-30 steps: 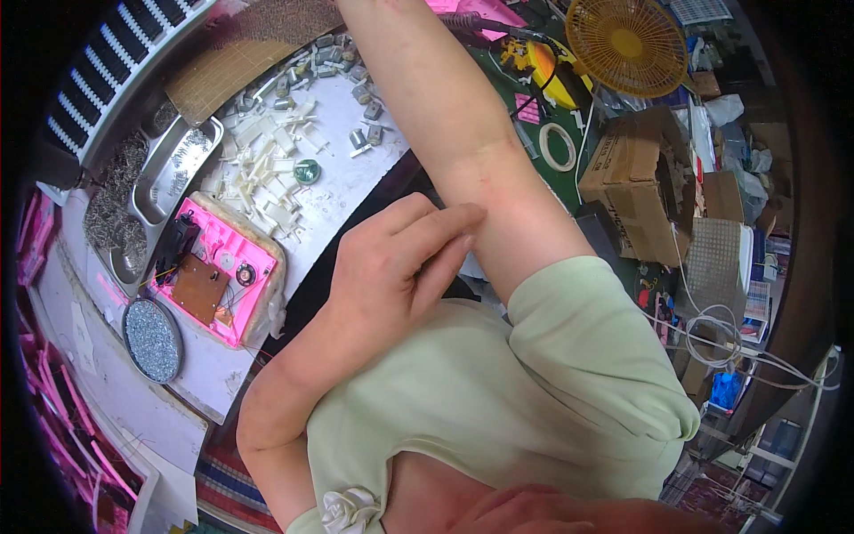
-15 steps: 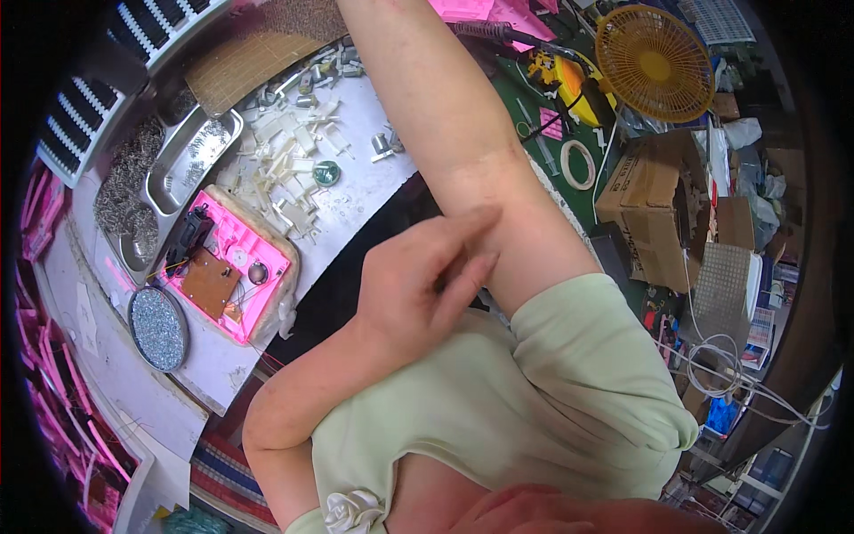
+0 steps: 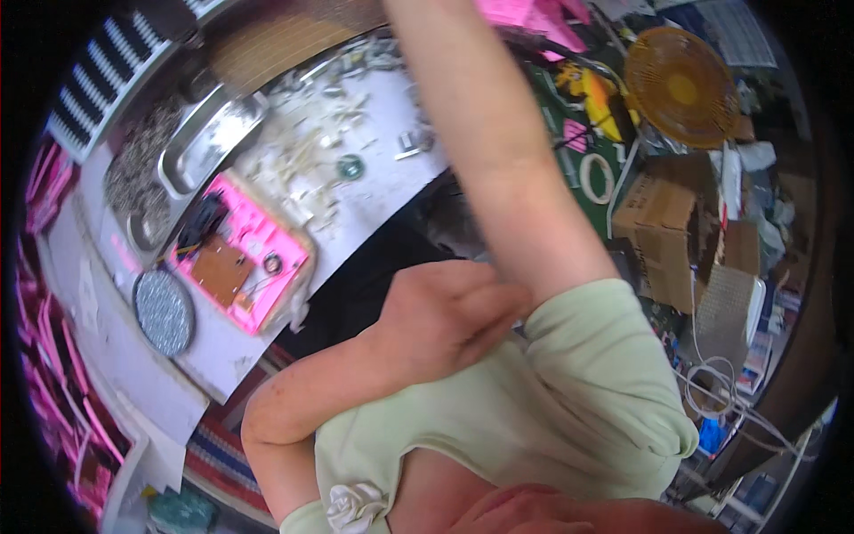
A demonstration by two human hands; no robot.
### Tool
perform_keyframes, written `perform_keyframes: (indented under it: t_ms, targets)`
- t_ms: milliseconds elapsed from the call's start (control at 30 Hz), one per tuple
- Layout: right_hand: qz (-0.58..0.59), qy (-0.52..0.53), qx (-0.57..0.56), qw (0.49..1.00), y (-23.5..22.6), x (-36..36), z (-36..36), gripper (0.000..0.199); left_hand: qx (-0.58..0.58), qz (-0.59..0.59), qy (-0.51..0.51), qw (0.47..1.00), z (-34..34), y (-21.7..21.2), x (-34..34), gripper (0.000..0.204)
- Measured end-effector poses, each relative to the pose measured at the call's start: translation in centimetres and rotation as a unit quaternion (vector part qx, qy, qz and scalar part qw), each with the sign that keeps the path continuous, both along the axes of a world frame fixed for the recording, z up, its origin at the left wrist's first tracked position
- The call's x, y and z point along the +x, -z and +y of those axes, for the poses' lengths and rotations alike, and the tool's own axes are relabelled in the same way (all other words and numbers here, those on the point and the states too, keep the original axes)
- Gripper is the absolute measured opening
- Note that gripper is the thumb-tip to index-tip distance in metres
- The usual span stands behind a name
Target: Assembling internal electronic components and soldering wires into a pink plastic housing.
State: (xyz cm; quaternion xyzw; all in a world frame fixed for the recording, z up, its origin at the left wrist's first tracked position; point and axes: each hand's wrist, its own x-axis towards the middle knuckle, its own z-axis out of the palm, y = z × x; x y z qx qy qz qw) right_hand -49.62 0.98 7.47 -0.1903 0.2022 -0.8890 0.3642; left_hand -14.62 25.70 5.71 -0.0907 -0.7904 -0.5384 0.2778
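Basically it's a wide fisheye worn on the head, aimed down pretty close over the pale green short-sleeved top [image 3: 436,418] and bare left hand [image 3: 454,313], reaching out to the flat white worktop [image 3: 381,198] and round amber plastic fan [image 3: 682,87].

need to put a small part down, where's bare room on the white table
The white tabletop looks bare between the green disc and the table's near edge; a smaller patch lies below the pink case, right of the oval dish. Crowded: left of the disc, with white pieces; beyond, with metal parts.
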Motion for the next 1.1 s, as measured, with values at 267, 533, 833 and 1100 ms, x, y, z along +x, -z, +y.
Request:
perform_keyframes:
  t_ms: [267, 533, 833, 1100]
  targets:
    - [0.797, -0.015, 0.268, 0.541, 6.0, 11.6, 19.7, 0.012, -0.169, -0.212, -0.278, 0.922, -7.9, 2.7, 10.4, 0.022]
    - [0.879, 0.009, 0.169, 0.446, 11.5, 12.8, 17.0, 0.019, -0.084, -0.237, -0.350, 0.903, -8.9, 5.0, 11.2, 0.018]
    - [0.377, -0.068, 0.346, 0.856, 9.6, 11.2, 19.7, 0.021, -0.155, -0.284, -0.443, 0.836, -19.6, 2.3, 12.3, 0.010]
    - [0.344, -0.102, 0.318, 0.878, 9.2, 12.1, 25.2, 0.034, -0.266, -0.328, -0.287, 0.860, -27.1, 5.4, 6.4, 0.016]
